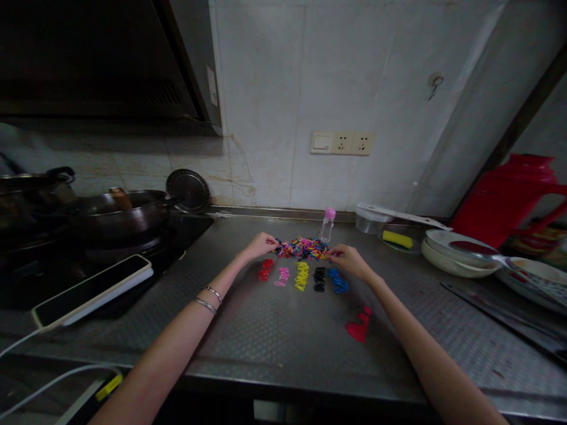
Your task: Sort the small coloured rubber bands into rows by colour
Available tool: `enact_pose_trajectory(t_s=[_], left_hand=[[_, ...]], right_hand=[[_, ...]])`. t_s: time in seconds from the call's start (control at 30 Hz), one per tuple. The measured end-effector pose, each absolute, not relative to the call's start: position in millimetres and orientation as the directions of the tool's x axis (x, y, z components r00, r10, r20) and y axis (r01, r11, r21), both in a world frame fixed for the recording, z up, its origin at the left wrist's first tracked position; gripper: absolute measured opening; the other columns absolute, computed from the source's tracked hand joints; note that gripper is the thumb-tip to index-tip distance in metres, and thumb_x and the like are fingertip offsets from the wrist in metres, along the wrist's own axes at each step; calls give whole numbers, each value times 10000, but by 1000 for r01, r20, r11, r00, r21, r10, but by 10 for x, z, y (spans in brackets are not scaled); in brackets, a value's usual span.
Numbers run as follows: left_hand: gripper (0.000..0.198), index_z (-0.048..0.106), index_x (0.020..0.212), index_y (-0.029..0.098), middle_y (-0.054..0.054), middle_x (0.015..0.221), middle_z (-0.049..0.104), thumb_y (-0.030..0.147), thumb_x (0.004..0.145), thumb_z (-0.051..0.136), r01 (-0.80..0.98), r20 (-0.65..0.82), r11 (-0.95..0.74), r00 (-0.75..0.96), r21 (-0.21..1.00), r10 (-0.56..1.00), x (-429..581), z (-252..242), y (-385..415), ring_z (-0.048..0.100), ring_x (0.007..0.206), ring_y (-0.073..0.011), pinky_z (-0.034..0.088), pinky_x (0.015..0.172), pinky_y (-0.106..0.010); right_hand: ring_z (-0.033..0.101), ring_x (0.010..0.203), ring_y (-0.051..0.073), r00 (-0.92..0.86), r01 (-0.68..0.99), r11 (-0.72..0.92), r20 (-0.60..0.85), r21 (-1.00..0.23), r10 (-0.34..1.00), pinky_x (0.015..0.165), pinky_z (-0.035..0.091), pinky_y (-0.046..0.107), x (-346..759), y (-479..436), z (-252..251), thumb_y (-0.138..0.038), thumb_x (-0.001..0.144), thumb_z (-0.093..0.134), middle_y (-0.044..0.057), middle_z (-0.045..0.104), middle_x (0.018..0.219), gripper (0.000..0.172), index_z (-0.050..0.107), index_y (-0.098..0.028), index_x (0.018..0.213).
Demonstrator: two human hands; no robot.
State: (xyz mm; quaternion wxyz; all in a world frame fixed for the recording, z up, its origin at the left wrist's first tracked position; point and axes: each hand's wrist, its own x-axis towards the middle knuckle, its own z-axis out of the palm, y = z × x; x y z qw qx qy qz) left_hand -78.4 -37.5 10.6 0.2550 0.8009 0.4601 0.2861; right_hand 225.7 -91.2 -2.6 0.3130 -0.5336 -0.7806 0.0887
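Observation:
A mixed heap of small coloured bands, apparently rubber bands (303, 248), lies on the metal counter (266, 336). My left hand (260, 245) is at the heap's left edge, thumb and fingers pinched together. At the opposite edge my right hand (348, 260) also pinches. Whatever is between either set of fingertips is too small to make out. In front of the heap, bands lie sorted by colour: red bands (266, 270), pink bands (282, 276), yellow bands (302, 276), black bands (319, 279) and blue bands (338, 280).
A clear bottle with a pink cap (328, 224) stands behind the heap. A red flat piece (358, 324) lies near my right forearm. Stacked bowls (456, 254), a yellow sponge (397, 239) and a red flask (509, 195) are rightward; a pan (119, 218) and phone (93, 289) leftward.

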Motion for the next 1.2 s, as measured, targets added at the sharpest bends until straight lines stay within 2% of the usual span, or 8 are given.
enact_pose_trajectory(t_s=[0.13, 0.27, 0.53, 0.77, 0.97, 1.07, 1.2], left_hand=[[256, 684, 812, 81, -44, 648, 638, 254, 693, 538, 617, 220, -454, 418, 643, 881, -790, 30, -347, 482, 528, -90, 347, 501, -187], [236, 695, 777, 98, -14, 590, 609, 239, 685, 529, 673, 226, -478, 431, 564, 873, -779, 14, -359, 463, 519, -86, 323, 499, -186], [268, 709, 782, 129, -12, 620, 630, 327, 663, 572, 710, 176, -517, 499, 478, 849, -768, -1, -388, 500, 547, -100, 327, 528, -198], [254, 707, 756, 126, -22, 639, 644, 301, 685, 538, 715, 198, -513, 482, 475, 854, -754, -68, -353, 525, 571, -113, 341, 550, -202], [303, 696, 795, 84, -58, 675, 654, 305, 698, 512, 658, 229, -479, 432, 581, 872, -806, 25, -329, 513, 553, -113, 351, 530, -205], [338, 690, 833, 78, -61, 668, 647, 335, 694, 520, 627, 203, -467, 447, 623, 871, -875, 119, -334, 484, 513, -102, 341, 503, -205], [342, 696, 831, 86, -37, 602, 617, 346, 679, 534, 637, 138, -472, 501, 609, 854, -1023, 172, -394, 447, 484, -93, 314, 482, -202]], right_hand=[[579, 712, 147, -347, 693, 514, 391, -505, 853, 663, 432, 237, 1888, -958, 31, -273, 739, 528, 47, 660, 784, 190, 672, -154, 777], [571, 734, 143, -473, 655, 610, 388, -447, 791, 686, 426, 242, 1698, -949, -30, -227, 739, 523, 40, 654, 777, 161, 667, -156, 756], [568, 796, 155, -442, 677, 588, 394, -443, 806, 735, 423, 256, 1802, -990, -38, -223, 745, 514, 39, 651, 851, 183, 663, -177, 841], [565, 724, 148, -391, 714, 543, 392, -442, 833, 687, 423, 244, 1879, -1071, 11, -189, 744, 505, 50, 652, 804, 181, 666, -155, 819], [566, 706, 149, -371, 739, 522, 388, -426, 843, 672, 421, 239, 1962, -1024, -37, -233, 760, 502, 56, 646, 789, 192, 669, -155, 815], [571, 732, 153, -360, 757, 510, 389, -408, 848, 685, 424, 238, 2027, -994, -60, -250, 766, 494, 58, 643, 820, 205, 668, -162, 829], [576, 774, 157, -340, 778, 489, 390, -394, 856, 713, 423, 235, 2106, -954, -62, -243, 766, 487, 62, 642, 858, 219, 673, -172, 858]])
